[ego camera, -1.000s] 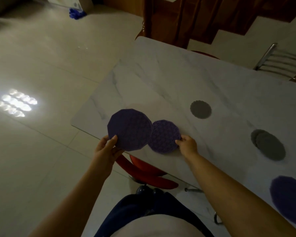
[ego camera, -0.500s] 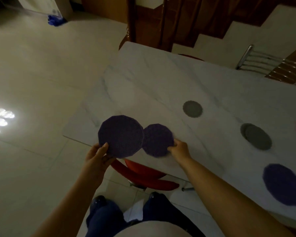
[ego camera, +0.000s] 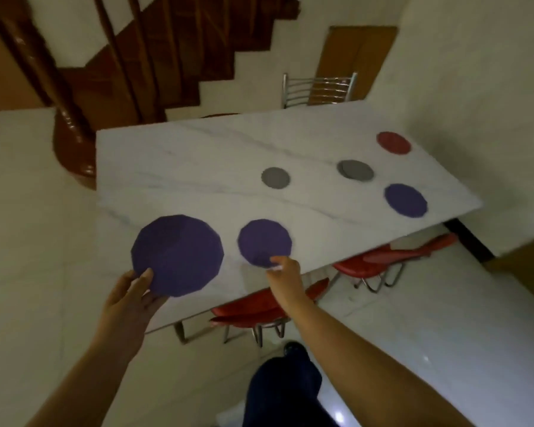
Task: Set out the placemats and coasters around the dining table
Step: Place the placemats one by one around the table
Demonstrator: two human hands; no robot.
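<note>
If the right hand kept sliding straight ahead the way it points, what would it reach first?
The right hand already touches the near edge of the small purple mat, so it would cross that first. Beyond it, roughly in line, lies the grey coaster, though the exact line is hard to judge.

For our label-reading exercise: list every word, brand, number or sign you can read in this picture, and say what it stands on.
None: no readable text shows anywhere.
The purple mats, the grey coasters and the red mat show plain surfaces, blurred by motion.
The marble table carries only veining, no writing.
</note>
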